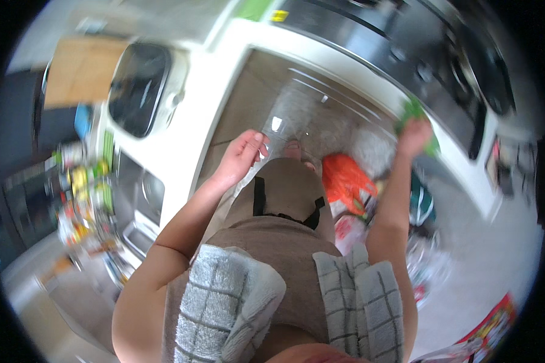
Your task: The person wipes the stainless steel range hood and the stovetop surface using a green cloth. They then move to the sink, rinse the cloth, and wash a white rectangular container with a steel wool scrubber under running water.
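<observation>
My left hand (244, 154) hangs over the tiled floor, left of my knees, fingers loosely curled and nothing visible in them. Out to the right, my right hand (414, 136) grips a bright green, soft-looking bundle (411, 109). Motion blur hides whether the bundle is cloth or leaves. It sticks out on both sides of the fist, over the white counter edge (393, 97) in front of the black cooktop (390, 54). Below that arm, an orange plastic bag (345, 179) rests by my legs.
To the left is a white counter (181, 159) with a dark-looking sink basin (138, 90), a wooden board (84, 70) and several blurred bottles and packets (84, 181). Clear plastic bags (424, 261) and a dark green bag (421, 199) lie at right. A red printed package (492, 324) is at lower right.
</observation>
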Available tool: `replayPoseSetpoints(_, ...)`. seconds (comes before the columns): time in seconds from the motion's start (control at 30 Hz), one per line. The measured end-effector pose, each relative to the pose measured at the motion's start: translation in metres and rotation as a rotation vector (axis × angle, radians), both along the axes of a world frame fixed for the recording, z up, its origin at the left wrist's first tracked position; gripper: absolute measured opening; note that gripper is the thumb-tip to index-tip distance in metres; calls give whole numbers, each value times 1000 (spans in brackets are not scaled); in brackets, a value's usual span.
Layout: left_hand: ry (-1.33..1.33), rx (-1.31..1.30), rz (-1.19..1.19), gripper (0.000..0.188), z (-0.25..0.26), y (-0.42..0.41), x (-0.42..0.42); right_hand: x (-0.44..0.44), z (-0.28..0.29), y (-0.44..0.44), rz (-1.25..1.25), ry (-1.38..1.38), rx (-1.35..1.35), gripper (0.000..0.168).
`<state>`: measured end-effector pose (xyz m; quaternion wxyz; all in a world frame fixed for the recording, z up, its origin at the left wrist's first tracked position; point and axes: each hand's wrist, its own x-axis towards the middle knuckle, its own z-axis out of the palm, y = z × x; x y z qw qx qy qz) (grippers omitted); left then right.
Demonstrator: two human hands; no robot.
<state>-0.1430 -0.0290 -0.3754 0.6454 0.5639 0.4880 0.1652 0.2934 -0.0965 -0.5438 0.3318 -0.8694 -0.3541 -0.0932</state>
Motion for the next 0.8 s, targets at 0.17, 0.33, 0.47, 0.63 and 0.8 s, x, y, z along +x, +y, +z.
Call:
replayPoseSetpoints(0.17,157,-88,373,30,-13,-64,-81,1,6,11,-362,-424,26,16)
replayPoseSetpoints(0.33,188,-67,629,27,-27,-168,-128,-97,2,106,52,-483,91,16)
replayPoseSetpoints(0.47,246,-132,670,25,-6,-213,-151,-192,1,200,638,-388,78,19)
replayPoseSetpoints(0.63,235,-93,887,23,-8,-269,-193,-332,-17,238,832,-22,-170,28)
replayPoseSetpoints(0.8,234,-88,1003,20,-20,-308,-238,-414,-44,132,994,137,-58,21)
